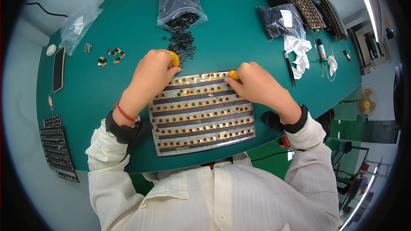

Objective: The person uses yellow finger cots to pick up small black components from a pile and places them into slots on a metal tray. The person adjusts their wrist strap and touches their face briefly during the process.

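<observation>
the left hand (153, 72) curls over the far left corner of a flat grey rectangular tray with dark strips (205, 144), thumb near a short yellow finger cover (174, 59); whether it pinches anything cannot be told. the right hand (259, 83) bends in at the tray's far right end, thumb close to another yellow cover, its fingers drawn together; again, whether something sits between them cannot be told. the tray lies on the green tabletop (231, 30) in front of the person, carrying six rows of small black-and-gold parts (198, 141). just beyond the left hand, loose black square pieces (181, 42) spill from a clear plastic bag (179, 0). to the left are scattered gold-and-black bits (117, 52), a dark-screened phone (58, 69) and a smaller black slotted tray (58, 147). to the right lie thin black tweezers (290, 70), crumpled white tissue (299, 53) and a second bag of black pieces (276, 22).
</observation>
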`<state>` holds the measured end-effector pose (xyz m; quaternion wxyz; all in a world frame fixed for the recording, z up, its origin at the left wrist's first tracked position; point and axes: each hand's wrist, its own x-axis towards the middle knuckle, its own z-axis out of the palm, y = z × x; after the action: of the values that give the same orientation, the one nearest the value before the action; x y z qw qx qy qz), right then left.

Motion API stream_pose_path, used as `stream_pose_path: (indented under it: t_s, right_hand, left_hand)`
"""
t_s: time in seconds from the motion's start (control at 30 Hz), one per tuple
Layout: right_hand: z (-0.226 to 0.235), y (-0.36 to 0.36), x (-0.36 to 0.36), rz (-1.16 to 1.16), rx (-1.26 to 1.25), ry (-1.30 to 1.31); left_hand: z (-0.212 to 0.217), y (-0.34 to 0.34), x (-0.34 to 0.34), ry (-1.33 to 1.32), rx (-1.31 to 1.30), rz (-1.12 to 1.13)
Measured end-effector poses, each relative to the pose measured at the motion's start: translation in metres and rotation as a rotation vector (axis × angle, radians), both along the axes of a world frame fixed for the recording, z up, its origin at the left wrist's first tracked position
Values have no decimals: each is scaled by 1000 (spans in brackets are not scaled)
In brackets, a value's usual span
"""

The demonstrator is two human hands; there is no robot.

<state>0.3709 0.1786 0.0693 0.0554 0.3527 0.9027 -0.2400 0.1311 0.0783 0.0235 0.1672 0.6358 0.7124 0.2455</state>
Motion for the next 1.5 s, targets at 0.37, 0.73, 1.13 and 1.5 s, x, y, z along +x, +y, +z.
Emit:
stream_pose_path:
  t_s: [0.37, 0.73, 1.13, 1.5]
  right_hand:
    - [-18, 17, -76, 188, -31, 254]
    - [-31, 8, -91, 236, -22, 317]
    - [-44, 8, -92, 213, 44, 382]
    - [-14, 6, -73, 201, 37, 401]
  left_hand:
    - [4, -19, -10, 303, 4, 88]
    - [5, -23, -16, -64, -13, 100]
    - [-1, -11, -13, 79, 33, -1]
    - [13, -35, -1, 3, 45, -74]
